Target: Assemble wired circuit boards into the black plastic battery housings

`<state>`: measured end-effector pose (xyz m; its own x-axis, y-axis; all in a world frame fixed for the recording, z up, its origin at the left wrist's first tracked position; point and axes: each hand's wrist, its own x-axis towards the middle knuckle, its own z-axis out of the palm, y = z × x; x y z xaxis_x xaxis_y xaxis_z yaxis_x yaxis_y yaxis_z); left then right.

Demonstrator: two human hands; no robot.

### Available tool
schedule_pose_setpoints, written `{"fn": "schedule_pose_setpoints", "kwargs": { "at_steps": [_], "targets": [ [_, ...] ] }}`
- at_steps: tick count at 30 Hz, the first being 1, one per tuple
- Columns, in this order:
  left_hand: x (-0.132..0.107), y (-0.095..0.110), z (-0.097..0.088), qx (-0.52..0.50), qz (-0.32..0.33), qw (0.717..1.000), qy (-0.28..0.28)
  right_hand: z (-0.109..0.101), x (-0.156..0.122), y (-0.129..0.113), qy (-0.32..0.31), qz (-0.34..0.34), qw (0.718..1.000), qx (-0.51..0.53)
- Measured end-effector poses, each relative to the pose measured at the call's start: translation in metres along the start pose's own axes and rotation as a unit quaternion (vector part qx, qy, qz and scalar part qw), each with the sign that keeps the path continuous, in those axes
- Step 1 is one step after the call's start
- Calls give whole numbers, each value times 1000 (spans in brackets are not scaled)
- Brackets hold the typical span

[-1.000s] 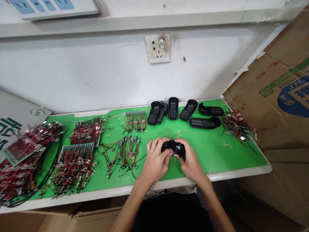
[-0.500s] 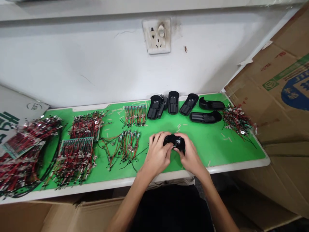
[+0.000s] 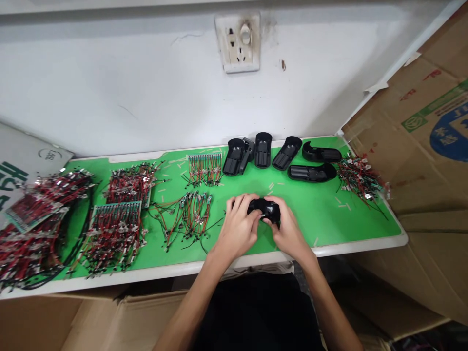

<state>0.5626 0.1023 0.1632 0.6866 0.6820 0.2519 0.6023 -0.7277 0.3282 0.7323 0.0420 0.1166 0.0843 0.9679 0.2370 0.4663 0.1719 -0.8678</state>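
Between both hands, just above the green mat (image 3: 321, 214), is a black plastic housing (image 3: 269, 208) with a shiny curved inside. My left hand (image 3: 239, 226) is closed on its left end, thumb pressed into it. My right hand (image 3: 288, 229) grips the right end, with the thumb at the near edge. Fingers hide much of the housing, and any small part inside it cannot be made out. Left of my hands lie loose small circuit boards with red and black wires (image 3: 195, 214). Similar black housings (image 3: 263, 149) stand and lie along the back of the mat.
Panels of wired boards (image 3: 113, 234) and a large heap of them (image 3: 47, 219) cover the left side. Another wire bundle (image 3: 360, 178) lies at the right end. A cardboard box (image 3: 420, 161) stands to the right; a wall socket (image 3: 239, 44) is behind.
The whole view has shifted slightly, so the table sits a little higher in the picture. Both hands keep their hold on the housing, with only slight finger movement.
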Motion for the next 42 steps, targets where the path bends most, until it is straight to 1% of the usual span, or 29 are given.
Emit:
{"fn": "schedule_pose_setpoints", "kwargs": {
  "at_steps": [7,12,16,18,20,22,25,26,27,29,32,34,38,42],
  "targets": [
    [5,-3,-3,0,9,1000,-10,-1,1,0,0,1,1000,0],
    [11,-9,-9,-35,26,998,-42,-3,2,-2,-5,-7,1000,-4],
    [15,-13,-10,-35,37,997,-60,-3,3,-2,-5,-8,1000,-9],
    [16,-16,-9,-34,47,997,-58,-4,4,-2,-2,-8,1000,-5],
    [15,-20,-8,-47,56,996,-44,-4,6,-1,-3,-15,1000,-2],
    [13,-24,-7,-70,40,996,-34,-4,6,-1,-3,-25,1000,0],
    [11,-27,-5,-86,-33,995,-33,-4,7,-1,-4,-37,999,7],
    [11,-27,-4,-81,-48,995,-39,-4,7,-1,-4,-38,999,10],
    [11,-27,-3,-71,-51,995,-45,-4,7,-1,-5,-37,999,11],
    [11,-26,0,-42,-32,997,-54,-4,7,-1,-4,-33,999,10],
    [12,-24,4,-7,-15,999,-43,-3,6,0,0,-29,1000,11],
    [13,-24,5,-8,-18,999,-43,-3,6,1,1,-30,999,17],
    [15,-25,3,-24,1,997,-67,-2,6,3,3,-32,999,36],
    [14,-26,2,-1,4,998,-67,-1,6,4,6,-21,999,43]
  ]
}}
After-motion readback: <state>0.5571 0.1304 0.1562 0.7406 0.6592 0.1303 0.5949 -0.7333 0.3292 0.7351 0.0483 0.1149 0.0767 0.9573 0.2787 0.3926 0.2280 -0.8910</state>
